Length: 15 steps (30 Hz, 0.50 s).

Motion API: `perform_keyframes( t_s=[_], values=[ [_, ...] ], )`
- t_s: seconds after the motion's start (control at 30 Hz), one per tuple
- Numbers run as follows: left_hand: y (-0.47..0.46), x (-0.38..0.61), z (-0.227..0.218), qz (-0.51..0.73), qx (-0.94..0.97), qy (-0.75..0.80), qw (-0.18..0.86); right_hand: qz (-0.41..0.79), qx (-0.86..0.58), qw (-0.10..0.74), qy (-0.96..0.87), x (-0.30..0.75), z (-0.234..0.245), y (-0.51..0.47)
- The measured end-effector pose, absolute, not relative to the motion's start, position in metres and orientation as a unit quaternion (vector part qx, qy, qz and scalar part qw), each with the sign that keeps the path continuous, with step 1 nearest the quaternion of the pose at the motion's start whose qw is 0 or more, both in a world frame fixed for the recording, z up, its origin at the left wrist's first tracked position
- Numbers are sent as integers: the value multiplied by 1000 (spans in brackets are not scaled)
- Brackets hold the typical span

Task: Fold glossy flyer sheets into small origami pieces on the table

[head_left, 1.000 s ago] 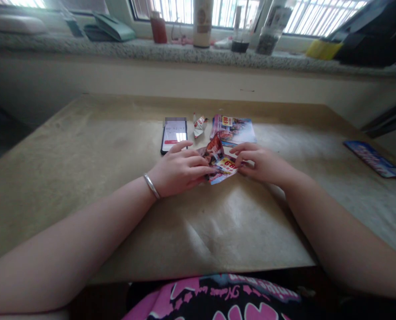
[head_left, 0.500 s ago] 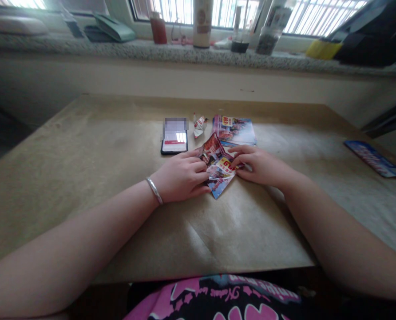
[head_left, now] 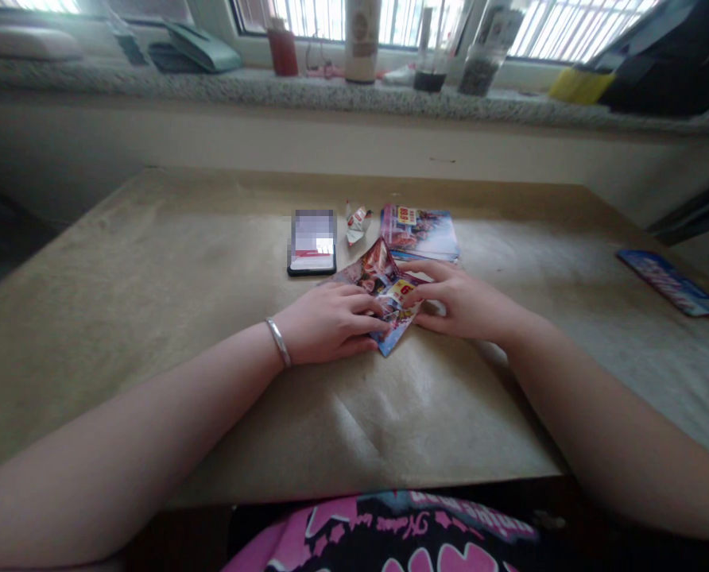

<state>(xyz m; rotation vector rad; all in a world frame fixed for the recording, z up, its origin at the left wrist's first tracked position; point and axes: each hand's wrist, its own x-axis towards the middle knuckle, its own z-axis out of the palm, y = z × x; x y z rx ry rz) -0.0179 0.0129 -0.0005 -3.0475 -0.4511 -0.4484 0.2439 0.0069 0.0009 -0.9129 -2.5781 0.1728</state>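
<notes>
A glossy printed flyer (head_left: 373,272), partly folded with creased flaps and a pointed lower corner, lies on the table between my hands. My left hand (head_left: 336,320), with a silver bracelet at the wrist, rests over its left side and holds it down with bent fingers. From the right, my right hand (head_left: 443,295) grips the flyer's right edge between thumb and fingers. The parts under my fingers are hidden. Just behind it lies a stack of similar flyers (head_left: 429,234). A small folded paper piece (head_left: 358,225) stands left of the stack.
A phone (head_left: 311,258) with a lit, partly blurred screen lies left of the paper piece. A blue printed packet or leaflet (head_left: 673,282) is at the table's right edge. Bottles, a red container (head_left: 283,52) and other items stand on the stone windowsill (head_left: 307,91).
My right hand has shifted slightly left with the flyer's right edge. My left fingers reach a little further over the flyer, and more of its left flap shows behind that hand.
</notes>
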Motion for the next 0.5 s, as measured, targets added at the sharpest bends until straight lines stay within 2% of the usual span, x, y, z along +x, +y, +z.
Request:
perform_keyframes(
  t_s=[0.17, 0.5],
  values=[
    [13, -17, -2, -132, -979, -155, 13, 67, -358, 213, -907, 243, -3, 8],
    [15, -16, -4, -143, -979, -145, 24, 106, -436, 297, -843, 229, -13, 8]
  ],
)
